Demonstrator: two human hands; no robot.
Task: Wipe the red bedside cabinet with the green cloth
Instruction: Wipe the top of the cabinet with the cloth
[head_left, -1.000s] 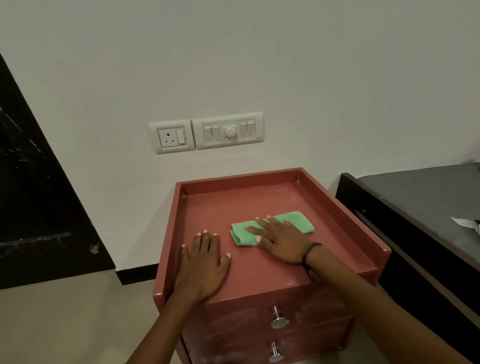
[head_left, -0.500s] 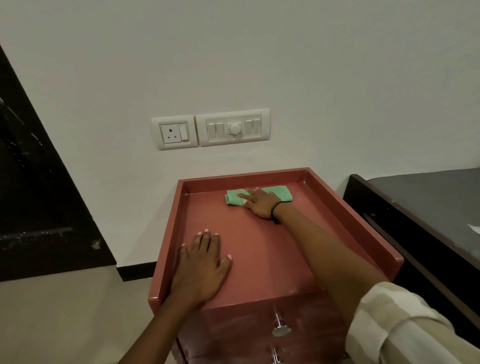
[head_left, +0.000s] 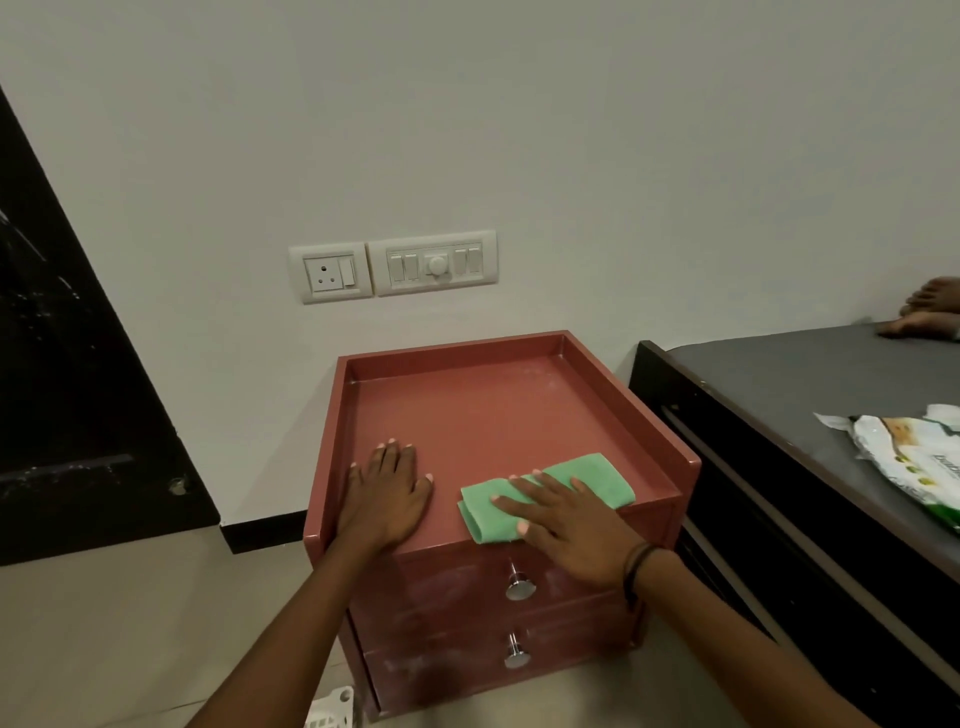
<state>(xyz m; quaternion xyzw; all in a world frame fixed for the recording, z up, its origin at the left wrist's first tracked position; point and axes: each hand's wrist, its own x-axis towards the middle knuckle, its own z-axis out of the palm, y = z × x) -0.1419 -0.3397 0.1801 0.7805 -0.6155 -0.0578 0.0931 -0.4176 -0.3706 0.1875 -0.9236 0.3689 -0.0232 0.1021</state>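
Observation:
The red bedside cabinet (head_left: 483, 410) stands against the white wall, its top a shallow tray with raised rims on three sides. A folded green cloth (head_left: 597, 475) lies at the front right of the top, its near end at the front edge. My right hand (head_left: 566, 525) presses flat on the cloth with straight fingers. My left hand (head_left: 387, 496) rests flat on the front left of the top, fingers spread. Pale dust marks show near the back right corner and on the drawer fronts.
Two drawers with metal knobs (head_left: 519, 587) face me. A dark-framed bed (head_left: 810, 395) stands right of the cabinet, with a white packet (head_left: 919, 457) on it and another person's feet (head_left: 930, 312) at its far end. Wall switches (head_left: 436, 262) hang above. A black panel (head_left: 67, 364) is left.
My right hand has dragged the green cloth from the back of the cabinet top to its front right edge. My left hand has stayed in place.

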